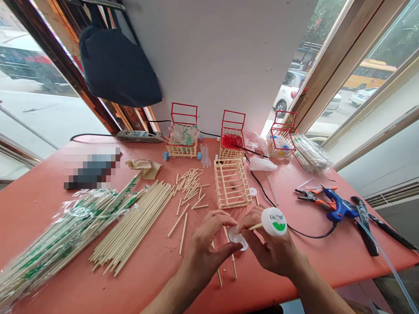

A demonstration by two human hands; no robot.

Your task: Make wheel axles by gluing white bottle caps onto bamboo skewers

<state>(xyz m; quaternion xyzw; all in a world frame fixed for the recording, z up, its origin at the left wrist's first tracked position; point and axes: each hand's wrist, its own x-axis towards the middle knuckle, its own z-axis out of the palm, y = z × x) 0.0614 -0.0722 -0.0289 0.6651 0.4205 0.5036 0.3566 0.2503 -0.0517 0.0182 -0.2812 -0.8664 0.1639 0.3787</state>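
Note:
My left hand [207, 244] pinches a small white bottle cap [236, 236] between thumb and fingers. My right hand [266, 248] grips a short wooden stick [255, 226] that carries a second white cap with green print [274, 221] on its far end. The stick's near end meets the small cap. Both hands hover just above the red table [46, 192], in front of a wooden stick cart frame [231, 183]. A few loose sticks [225, 266] lie under my hands.
Bundles of chopsticks [131, 224] and wrapped ones [55, 237] lie left. Cut stick pieces [190, 183] sit in the middle. Three small red-framed baskets [183, 131] stand by the wall. A blue glue gun [338, 209], orange pliers [312, 196] and black cutters [368, 229] lie right, a black cable [262, 187] crossing.

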